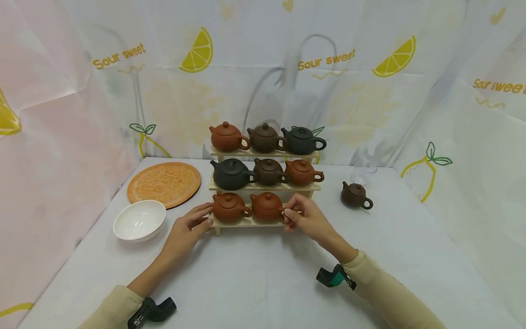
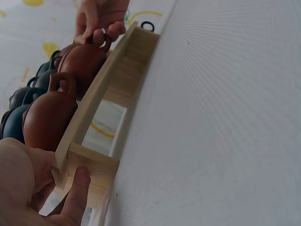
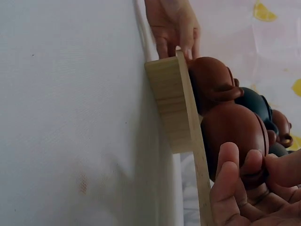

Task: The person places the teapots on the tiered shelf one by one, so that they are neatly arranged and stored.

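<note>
A reddish-brown clay teapot (image 1: pixel 267 208) sits on the bottom step of a three-step wooden display rack (image 1: pixel 246 225). My right hand (image 1: pixel 306 217) pinches its handle between thumb and fingers, the other fingers curled below in the right wrist view. Left of it is another reddish-brown teapot (image 1: pixel 228 208), its handle close to the first pot's body. At the rack's left end, my left hand (image 1: pixel 186 233) holds the end of the bottom board, one finger (image 2: pixel 79 190) lying against the wooden leg. Both pots have spouts pointing left and lids on.
Dark and reddish teapots line the middle (image 1: pixel 232 174) and top (image 1: pixel 265 137) steps. A small brown teapot (image 1: pixel 354 195) stands on the table at right, with clear glassware (image 1: pixel 363 171) behind. To the left are a white bowl (image 1: pixel 139 221) and a round orange-patterned mat (image 1: pixel 164 183).
</note>
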Available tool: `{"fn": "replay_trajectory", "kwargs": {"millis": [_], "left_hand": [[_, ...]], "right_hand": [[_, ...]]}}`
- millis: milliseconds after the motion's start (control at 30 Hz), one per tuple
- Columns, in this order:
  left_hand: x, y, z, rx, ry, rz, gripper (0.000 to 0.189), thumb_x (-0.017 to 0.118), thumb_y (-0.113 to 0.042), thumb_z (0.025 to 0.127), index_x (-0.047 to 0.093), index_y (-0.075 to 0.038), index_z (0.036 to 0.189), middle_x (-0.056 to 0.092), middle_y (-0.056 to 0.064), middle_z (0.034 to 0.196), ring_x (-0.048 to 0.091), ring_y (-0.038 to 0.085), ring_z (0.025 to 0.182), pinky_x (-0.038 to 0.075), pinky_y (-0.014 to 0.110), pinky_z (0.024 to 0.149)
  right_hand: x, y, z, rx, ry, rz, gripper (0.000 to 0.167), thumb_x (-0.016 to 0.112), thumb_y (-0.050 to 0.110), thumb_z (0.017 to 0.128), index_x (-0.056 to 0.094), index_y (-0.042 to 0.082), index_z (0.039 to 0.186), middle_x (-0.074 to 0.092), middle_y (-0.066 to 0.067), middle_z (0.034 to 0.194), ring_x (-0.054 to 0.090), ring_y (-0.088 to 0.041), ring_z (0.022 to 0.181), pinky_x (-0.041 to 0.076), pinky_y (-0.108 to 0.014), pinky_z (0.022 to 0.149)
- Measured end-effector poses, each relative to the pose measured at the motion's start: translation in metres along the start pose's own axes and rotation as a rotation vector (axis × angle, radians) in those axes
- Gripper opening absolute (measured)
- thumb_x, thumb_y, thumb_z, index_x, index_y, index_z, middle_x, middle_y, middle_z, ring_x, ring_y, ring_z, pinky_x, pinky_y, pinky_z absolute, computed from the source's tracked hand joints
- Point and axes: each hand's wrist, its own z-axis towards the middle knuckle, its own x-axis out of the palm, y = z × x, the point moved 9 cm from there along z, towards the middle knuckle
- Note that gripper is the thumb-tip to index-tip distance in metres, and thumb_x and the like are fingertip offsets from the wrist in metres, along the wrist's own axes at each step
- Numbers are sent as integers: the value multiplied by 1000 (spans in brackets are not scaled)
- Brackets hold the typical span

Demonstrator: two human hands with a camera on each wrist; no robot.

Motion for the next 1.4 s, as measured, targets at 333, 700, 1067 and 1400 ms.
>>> {"fn": "replay_trajectory", "kwargs": {"millis": [333, 700, 1067, 1400], "left_hand": [[1, 1, 1, 2, 3, -3, 45, 64, -20, 106, 58, 0, 146, 48, 14, 156, 61, 37, 125, 50, 17, 94], [-1, 3, -1, -5, -1, 4, 45, 64, -20, 106, 58, -1, 146, 48, 14, 155, 61, 36, 125, 51, 17, 94], [-1, 3, 0, 10, -1, 8, 45, 64, -19, 107, 58, 1, 146, 48, 15, 155, 61, 37, 124, 50, 17, 95], [0, 2, 1, 0, 2, 3, 45, 64, -20, 106, 58, 0, 146, 48, 14, 155, 61, 36, 125, 51, 17, 94]], "right_hand": [[-25, 4, -12, 32, -69, -55, 22, 69, 7, 100, 64, -7, 116, 68, -21, 106, 71, -41, 81, 63, -48, 72], [-90, -5, -32, 73, -257, -240, 19, 68, 6, 101, 66, -7, 114, 68, -22, 109, 72, -31, 83, 61, -32, 68], [-157, -15, -51, 92, -451, -449, 18, 66, 9, 101, 69, -7, 111, 71, -22, 106, 68, -29, 89, 59, -28, 66], [-205, -35, -65, 149, -559, -487, 23, 65, 7, 101, 65, -11, 115, 68, -27, 110, 67, -8, 78, 58, -21, 63]]}}
